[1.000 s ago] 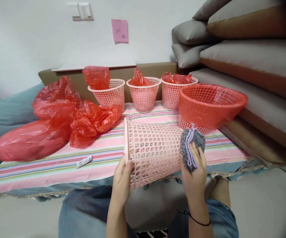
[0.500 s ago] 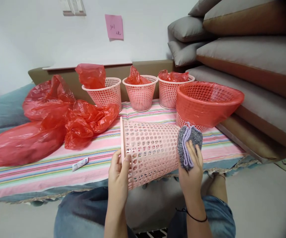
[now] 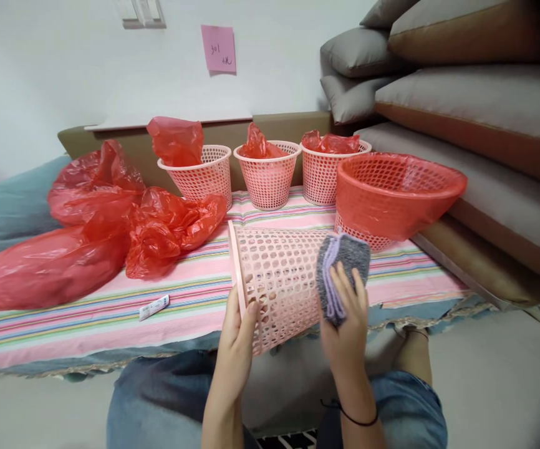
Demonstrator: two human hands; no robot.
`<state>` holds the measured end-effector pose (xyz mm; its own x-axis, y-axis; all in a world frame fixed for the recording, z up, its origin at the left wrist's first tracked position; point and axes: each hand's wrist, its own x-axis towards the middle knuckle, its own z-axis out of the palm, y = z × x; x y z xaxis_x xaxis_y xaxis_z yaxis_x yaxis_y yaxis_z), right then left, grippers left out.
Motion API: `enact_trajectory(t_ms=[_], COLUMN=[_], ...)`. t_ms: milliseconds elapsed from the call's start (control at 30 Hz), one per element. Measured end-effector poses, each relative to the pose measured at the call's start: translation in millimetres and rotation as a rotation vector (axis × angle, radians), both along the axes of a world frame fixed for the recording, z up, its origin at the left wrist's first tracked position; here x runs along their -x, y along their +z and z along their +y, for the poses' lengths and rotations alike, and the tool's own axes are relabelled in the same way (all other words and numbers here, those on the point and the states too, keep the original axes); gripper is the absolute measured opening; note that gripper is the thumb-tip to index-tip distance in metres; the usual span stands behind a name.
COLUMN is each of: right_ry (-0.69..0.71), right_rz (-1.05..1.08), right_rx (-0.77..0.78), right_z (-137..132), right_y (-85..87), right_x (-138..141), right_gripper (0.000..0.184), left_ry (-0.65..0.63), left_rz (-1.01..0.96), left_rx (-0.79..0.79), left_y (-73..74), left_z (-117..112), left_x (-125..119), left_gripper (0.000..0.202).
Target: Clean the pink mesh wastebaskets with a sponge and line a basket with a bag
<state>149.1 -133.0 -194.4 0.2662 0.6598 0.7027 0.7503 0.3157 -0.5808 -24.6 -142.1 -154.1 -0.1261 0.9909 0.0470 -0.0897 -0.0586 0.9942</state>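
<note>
A pink perforated plastic wastebasket (image 3: 284,274) lies on its side in front of me, its rim facing left. My left hand (image 3: 239,324) grips that rim, thumb outside and fingers reaching inside. Against the basket's base end, my right hand (image 3: 347,305) presses a folded grey cloth with purple edging (image 3: 349,259), its fingers spread over the cloth. Behind it stands another basket covered by a stretched red plastic bag (image 3: 382,206). The basket's bottom is hidden by the cloth and hand.
Three upright pink baskets, a left one (image 3: 204,178), a middle one (image 3: 269,181) and a right one (image 3: 319,178), hold red bags. Loose red bags (image 3: 87,243) lie at left beside a small white tube (image 3: 154,307). Stacked grey cushions (image 3: 466,100) rise at right.
My right hand and the cloth have slid left onto the basket's side near its base. My left hand has shifted slightly right with the rim, and the basket has turned a little.
</note>
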Motion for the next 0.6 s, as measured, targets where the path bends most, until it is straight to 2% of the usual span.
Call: enact_trajectory(t_ms=[100, 200, 333, 433, 600], right_ry=[0.166, 0.319, 0.417, 0.374, 0.05], right_rz=[-0.066, -0.126, -0.144, -0.108, 0.036], right_rx=[0.011, 0.012, 0.021, 0.06, 0.028], right_z=[-9, -21, -25, -19, -5], right_y=[19.4, 36.7, 44.7, 38.0, 5.8], right_x=[31, 56, 61, 42, -15], right_gripper=[0.058, 0.059, 0.058, 0.053, 0.048], left_ry=[0.005, 0.051, 0.067, 0.069, 0.078], left_rz=[-0.032, -0.012, 0.035, -0.055, -0.194], left_rx=[-0.006, -0.03, -0.028, -0.017, 0.017], left_y=[-4.8, -3.4, -4.2, -11.6, -20.2], left_z=[-3, -7, -12, -15, -19], left_x=[-4, -7, -8, -7, 1], left_gripper=[0.052, 0.05, 0.053, 0.052, 0.048])
